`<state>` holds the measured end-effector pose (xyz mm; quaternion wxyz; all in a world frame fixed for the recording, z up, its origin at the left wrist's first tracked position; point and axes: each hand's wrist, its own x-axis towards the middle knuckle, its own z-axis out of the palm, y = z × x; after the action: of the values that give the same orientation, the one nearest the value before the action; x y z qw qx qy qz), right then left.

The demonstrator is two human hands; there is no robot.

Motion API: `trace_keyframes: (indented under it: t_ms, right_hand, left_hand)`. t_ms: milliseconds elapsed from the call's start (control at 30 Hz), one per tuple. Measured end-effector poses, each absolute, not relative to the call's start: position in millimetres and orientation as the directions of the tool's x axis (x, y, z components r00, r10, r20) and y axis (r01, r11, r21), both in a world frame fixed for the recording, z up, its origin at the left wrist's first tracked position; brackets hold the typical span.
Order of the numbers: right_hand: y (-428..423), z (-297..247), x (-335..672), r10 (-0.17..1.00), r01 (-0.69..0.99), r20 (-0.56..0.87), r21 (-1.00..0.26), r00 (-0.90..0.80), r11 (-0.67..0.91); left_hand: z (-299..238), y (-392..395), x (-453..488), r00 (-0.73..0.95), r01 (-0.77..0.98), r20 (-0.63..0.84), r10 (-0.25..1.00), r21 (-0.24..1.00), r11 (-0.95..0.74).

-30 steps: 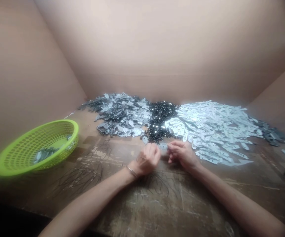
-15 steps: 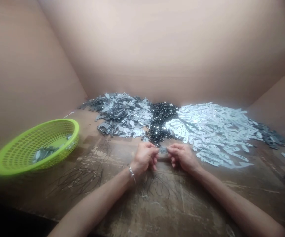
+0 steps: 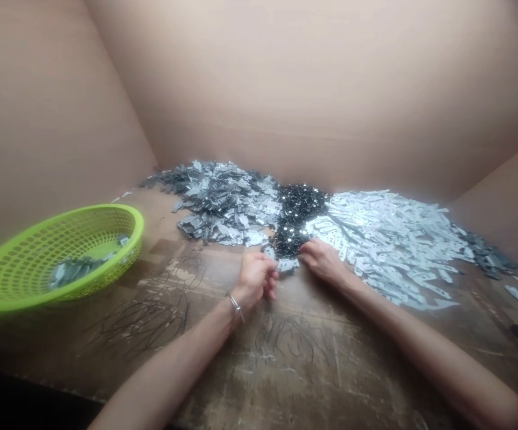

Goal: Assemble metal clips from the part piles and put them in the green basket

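The left hand (image 3: 255, 278) is curled, its fingers folded in toward the palm, and whether it grips anything cannot be told because the fingers hide the inside. A metal bangle (image 3: 234, 303) circles the wrist behind it. The right hand (image 3: 324, 261) lies palm-down with its fingers reaching forward; nothing shows in its grasp, but the fingertips are partly hidden, so its hold cannot be told either.

Between the two hands, just beside the right fingertips, sits a small stamped metal plate (image 3: 288, 265). Directly ahead of it is a heap of black pieces (image 3: 298, 218), touching a heap of grey metal plates (image 3: 223, 206) ahead of the left hand and a heap of pale metal strips (image 3: 388, 242) ahead of and right of the right hand. Nothing stands between the hands and these heaps.

Well left of the left hand sits a lime-green plastic basket (image 3: 101, 214) holding some grey plates (image 3: 77, 270). Tangled black wires (image 3: 142, 322) lie on the scarred wooden bench (image 3: 285, 382) below both hands. Cardboard walls (image 3: 330, 77) rise behind the bench.
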<state>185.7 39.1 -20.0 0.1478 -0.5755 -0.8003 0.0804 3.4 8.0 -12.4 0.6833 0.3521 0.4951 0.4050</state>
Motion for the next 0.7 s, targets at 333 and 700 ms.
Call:
trace_keyframes:
  t_ms: [333, 700]
  right_hand:
    - [42, -17, 180, 0.91, 0.918, 0.125, 0.026, -0.396, 0.396]
    - [50, -8, 191, 0.874, 0.874, 0.016, 0.036, -0.486, 0.485]
  left_hand:
    - [-19, 9, 3, 0.181, -0.223, -0.354, 0.917, 0.894, 0.389]
    - [-12, 7, 4, 0.183, -0.227, -0.382, 0.906, 0.88, 0.417]
